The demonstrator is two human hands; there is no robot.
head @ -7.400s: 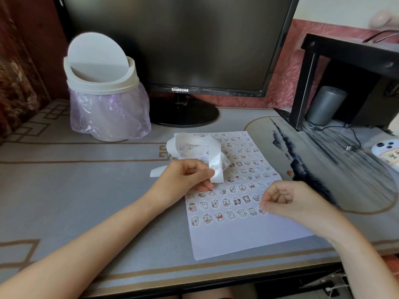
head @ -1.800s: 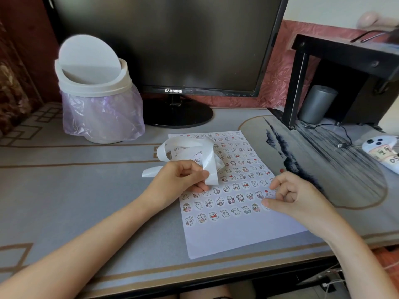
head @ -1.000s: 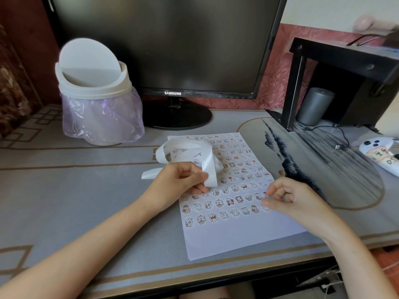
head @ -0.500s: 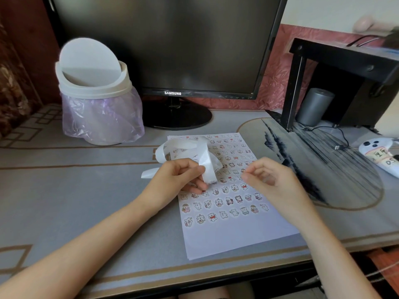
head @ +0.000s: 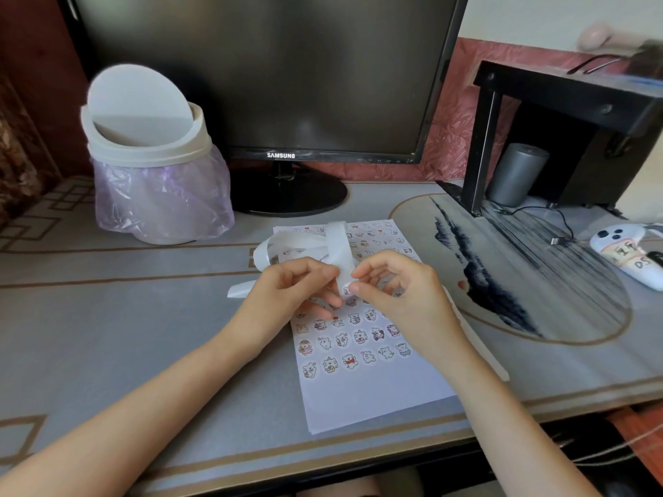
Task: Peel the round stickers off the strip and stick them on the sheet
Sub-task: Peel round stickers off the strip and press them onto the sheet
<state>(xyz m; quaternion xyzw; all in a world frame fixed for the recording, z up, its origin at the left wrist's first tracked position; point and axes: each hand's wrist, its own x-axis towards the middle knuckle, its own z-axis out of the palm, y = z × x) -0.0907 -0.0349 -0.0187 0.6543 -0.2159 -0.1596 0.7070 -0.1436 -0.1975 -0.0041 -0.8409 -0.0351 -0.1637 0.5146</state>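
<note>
With left hand (head: 287,299) grip clamped on strip (head: 337,245), right hand (head: 401,299) grip's closure at its end is too cramped to read.

This looks like a home desk corner. A dark Samsung monitor (head: 258,73) stands at 12 o'clock against pink patterned wall covering (head: 448,145), and a small swing-lid bin (head: 150,174) with a purple liner sits at 10 o'clock. The ink-painting desk mat (head: 107,310) and a grey cylinder (head: 516,174) under a black shelf (head: 567,98) at 2 o'clock look domestic.
</note>
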